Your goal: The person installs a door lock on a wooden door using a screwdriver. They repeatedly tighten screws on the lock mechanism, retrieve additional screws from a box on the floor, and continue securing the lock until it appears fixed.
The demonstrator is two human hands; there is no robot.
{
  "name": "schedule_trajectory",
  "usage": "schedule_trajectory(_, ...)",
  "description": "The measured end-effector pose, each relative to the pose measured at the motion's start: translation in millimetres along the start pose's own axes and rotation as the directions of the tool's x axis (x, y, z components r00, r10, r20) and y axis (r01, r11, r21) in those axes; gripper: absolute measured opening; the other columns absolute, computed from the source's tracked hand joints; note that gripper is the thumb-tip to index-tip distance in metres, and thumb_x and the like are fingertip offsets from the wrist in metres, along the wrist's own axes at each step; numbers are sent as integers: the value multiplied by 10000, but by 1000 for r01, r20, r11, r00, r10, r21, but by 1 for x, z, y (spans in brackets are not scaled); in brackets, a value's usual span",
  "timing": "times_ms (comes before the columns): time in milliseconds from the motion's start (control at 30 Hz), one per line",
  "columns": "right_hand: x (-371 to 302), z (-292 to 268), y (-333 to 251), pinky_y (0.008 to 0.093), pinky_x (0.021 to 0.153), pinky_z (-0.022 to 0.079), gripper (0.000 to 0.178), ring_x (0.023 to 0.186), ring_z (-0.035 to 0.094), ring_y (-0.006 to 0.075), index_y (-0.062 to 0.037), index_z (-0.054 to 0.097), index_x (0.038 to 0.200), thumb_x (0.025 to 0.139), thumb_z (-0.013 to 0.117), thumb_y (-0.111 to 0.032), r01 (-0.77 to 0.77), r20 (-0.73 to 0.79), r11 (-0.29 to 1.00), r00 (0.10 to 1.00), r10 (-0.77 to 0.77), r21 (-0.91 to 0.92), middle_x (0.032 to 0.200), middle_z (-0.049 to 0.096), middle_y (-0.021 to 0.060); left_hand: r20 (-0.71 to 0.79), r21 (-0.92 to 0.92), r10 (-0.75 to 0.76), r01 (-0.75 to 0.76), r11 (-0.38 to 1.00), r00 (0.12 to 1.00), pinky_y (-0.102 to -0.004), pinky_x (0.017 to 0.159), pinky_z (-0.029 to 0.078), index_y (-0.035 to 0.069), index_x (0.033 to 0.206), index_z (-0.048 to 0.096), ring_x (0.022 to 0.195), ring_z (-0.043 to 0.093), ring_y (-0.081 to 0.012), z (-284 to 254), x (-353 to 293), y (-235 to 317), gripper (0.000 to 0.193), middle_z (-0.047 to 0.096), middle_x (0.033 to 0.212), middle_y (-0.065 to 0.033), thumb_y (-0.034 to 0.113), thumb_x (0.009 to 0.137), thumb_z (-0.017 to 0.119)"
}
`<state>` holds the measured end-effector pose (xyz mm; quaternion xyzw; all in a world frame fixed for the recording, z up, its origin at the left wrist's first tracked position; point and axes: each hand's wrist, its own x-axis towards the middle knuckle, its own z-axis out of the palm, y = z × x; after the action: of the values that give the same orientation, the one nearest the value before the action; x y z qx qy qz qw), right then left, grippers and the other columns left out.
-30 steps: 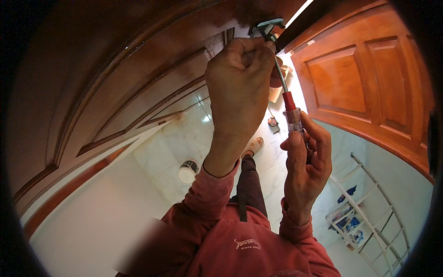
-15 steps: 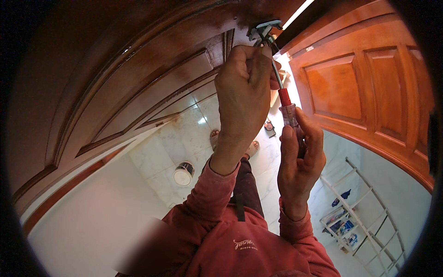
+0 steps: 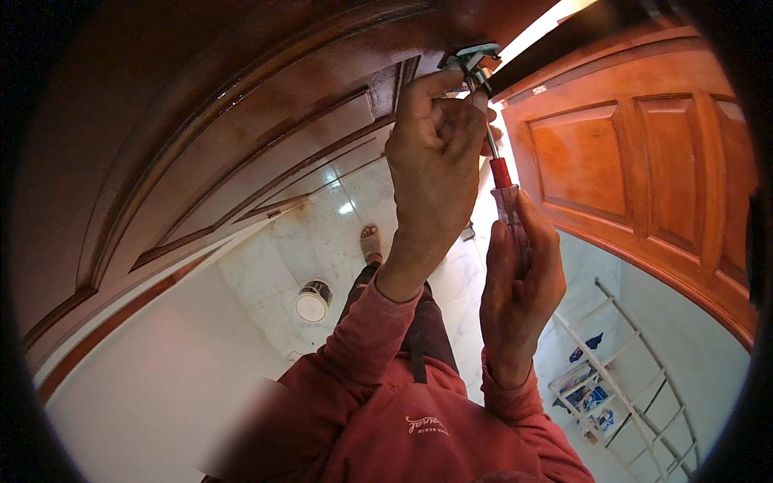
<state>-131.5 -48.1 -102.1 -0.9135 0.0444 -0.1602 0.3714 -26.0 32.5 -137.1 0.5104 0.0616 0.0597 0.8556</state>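
My right hand is wrapped round the clear handle of a screwdriver, which has a red collar and a thin metal shaft. The shaft points up and away toward a metal door fitting on the edge of the dark wooden door. My left hand is raised at the fitting with its fingers curled in a pinch beside the upper shaft. Those fingertips hide the screwdriver's tip and whatever they hold.
An orange-brown panelled door leaf stands to the right, past a bright gap. On the pale tiled floor sits a white-lidded tub, left of my legs. A whitish metal rack with packets leans at the lower right.
The fitting and my left hand appear slightly lower and further right, with the left fingers a little more spread. The screwdriver stays in my right hand. One foot has shifted on the floor.
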Motion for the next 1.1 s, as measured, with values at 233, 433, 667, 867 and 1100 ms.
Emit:
schedule_trajectory(233, 11, -14, -3, 229, 540, 435, 276, 565, 504, 95, 8, 545, 1273, 1031, 542, -124, -385, 227, 799, 922, 313, 462, 868, 647, 112, -8, -84, -2, 1, 996, 1000, -283, 674, 587, -42, 1161, 547, 779, 712, -176, -2, 2, -2, 245, 714, 909, -152, 58, 966, 657)
schedule_trajectory(433, 24, -31, 11, 173, 321, 248, 357, 375, 307, 25, 16, 517, 1200, 1088, 400, -302, -686, 703, -188, 630, 329, 703, 757, 601, 105, 286, -289, -355, 433, 854, 890, -325, 773, 590, -13, 1122, 612, 827, 724, -206, -4, -29, 8, 320, 719, 909, -144, 293, 1047, 552)
schedule_trajectory(667, 13, -27, 8, 308, 445, 444, 319, 553, 579, 133, -5, 510, 1254, 1015, 587, -201, -313, 212, 904, 943, 258, 291, 807, 619, 88, 182, -325, -338, 380, 866, 924, -296, 779, 573, 10, 1005, 649, 797, 699, -166, 3, -29, 2, 283, 707, 869, -103, 260, 1061, 528)
schedule_trajectory(867, 17, -20, 27, 297, 442, 440, 348, 537, 545, 114, -33, 519, 1260, 957, 657, -136, 62, 289, 990, 952, -97, 129, 846, 574, 72, 207, -373, -333, 389, 842, 920, -331, 799, 576, -12, 1048, 655, 838, 724, -217, -3, -23, 1, 297, 725, 898, -135, 274, 1030, 576)
schedule_trajectory(1100, 27, -30, 25, 245, 413, 403, 274, 452, 487, 94, -28, 516, 1232, 1061, 490, -240, -511, 469, 517, 855, 223, 687, 790, 625, 81, 185, -426, -295, 348, 835, 937, -346, 761, 601, -23, 1029, 666, 814, 734, -239, 2, -18, -7, 232, 717, 854, -125, 203, 1001, 622)
